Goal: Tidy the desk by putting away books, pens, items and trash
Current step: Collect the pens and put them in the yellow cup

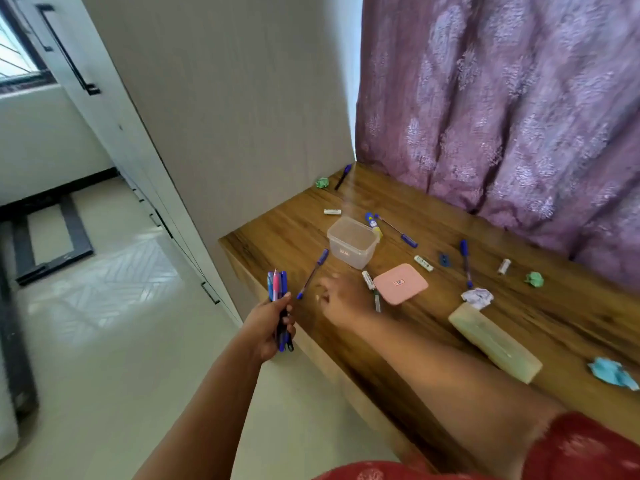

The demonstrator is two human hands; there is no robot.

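My left hand (268, 327) grips a bundle of pens (278, 292), blue ones and a pink one, held upright beside the desk's left edge. My right hand (337, 294), blurred, hovers over the wooden desk (433, 216) with loose fingers, holding nothing, just right of a blue pen (312, 273) lying on the desk. A clear plastic box (353, 241) stands open behind it, and its pink lid (400, 284) lies to the right. More blue pens lie at the far corner (343, 176), behind the box (396, 230) and further right (466, 263).
Crumpled paper lies about: green (322, 182), green (534, 279), white (478, 298), blue (611, 372). A glue tube (374, 225), small white tubes (332, 212) and a pale pencil case (493, 341) are on the desk. A purple curtain (502, 98) hangs behind; a wall panel (242, 116) stands left.
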